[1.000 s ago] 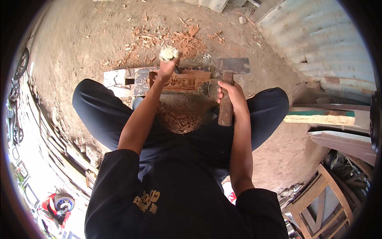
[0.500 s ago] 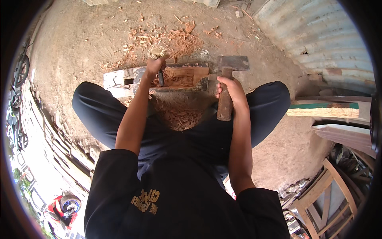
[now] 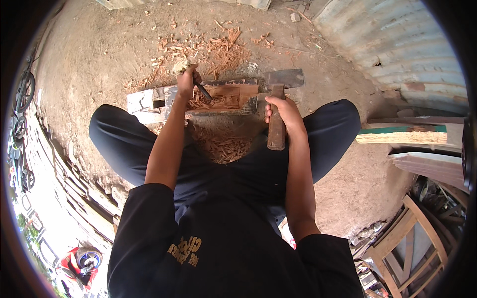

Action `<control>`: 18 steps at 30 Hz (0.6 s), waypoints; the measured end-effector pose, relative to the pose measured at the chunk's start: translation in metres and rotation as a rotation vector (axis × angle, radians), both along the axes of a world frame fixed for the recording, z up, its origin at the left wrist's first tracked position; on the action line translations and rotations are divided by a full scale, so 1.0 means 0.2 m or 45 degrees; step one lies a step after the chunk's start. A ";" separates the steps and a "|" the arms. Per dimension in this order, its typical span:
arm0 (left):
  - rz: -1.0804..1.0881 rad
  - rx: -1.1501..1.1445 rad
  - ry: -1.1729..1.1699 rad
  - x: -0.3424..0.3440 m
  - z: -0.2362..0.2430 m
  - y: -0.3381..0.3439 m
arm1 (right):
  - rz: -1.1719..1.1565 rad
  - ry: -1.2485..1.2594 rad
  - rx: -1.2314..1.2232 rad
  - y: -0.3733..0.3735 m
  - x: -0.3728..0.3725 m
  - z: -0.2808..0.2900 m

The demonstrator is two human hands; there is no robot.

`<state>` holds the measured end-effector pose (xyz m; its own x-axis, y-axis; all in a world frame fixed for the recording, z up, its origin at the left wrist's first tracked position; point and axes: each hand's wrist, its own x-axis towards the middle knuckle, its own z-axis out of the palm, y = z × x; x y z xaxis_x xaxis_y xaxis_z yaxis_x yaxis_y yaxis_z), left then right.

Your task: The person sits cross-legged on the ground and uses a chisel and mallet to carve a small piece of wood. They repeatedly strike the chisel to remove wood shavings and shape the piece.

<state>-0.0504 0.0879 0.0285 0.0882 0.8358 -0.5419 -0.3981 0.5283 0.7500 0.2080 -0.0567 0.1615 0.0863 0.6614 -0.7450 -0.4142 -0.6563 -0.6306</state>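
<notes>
A thick timber beam (image 3: 248, 89) lies across in front of my folded legs, with a long recess cut into its top and wood chips (image 3: 208, 99) inside. My left hand (image 3: 187, 82) is closed around a chisel (image 3: 201, 91). The chisel leans, its handle end up to the left with a pale, frayed top, and its blade reaches down to the right into the recess. In my right hand (image 3: 286, 115) is a wooden mallet (image 3: 277, 121), gripped by its handle. The mallet's dark, broad head (image 3: 285, 78) rests over the beam's right end.
Reddish shavings (image 3: 223, 52) are scattered over the dirt floor (image 3: 109, 59) beyond the beam, with more between my legs. Corrugated metal sheeting (image 3: 397, 49) stands at the far right. Boards (image 3: 407, 135) and a wooden frame (image 3: 412, 238) lie at the right.
My left hand has shifted slightly left and up, and the chisel has gone from nearly upright to a slant. The mallet has moved a little to the left with my right hand.
</notes>
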 end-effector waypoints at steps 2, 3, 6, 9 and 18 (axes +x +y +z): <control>-0.041 -0.016 0.075 0.00 0.03 0.00 | -0.007 -0.029 -0.009 0.00 0.00 0.00; -0.126 -0.001 0.196 0.00 0.05 0.01 | -0.010 -0.044 -0.013 0.00 0.00 0.00; -0.287 -0.063 0.208 -0.03 0.01 0.01 | -0.016 -0.027 -0.018 0.00 0.00 0.00; -0.239 -0.025 0.096 0.01 0.02 -0.01 | 0.000 -0.035 -0.007 0.00 -0.01 -0.01; -0.101 0.077 0.582 0.11 0.05 -0.04 | 0.063 -0.081 -0.032 0.02 -0.02 0.00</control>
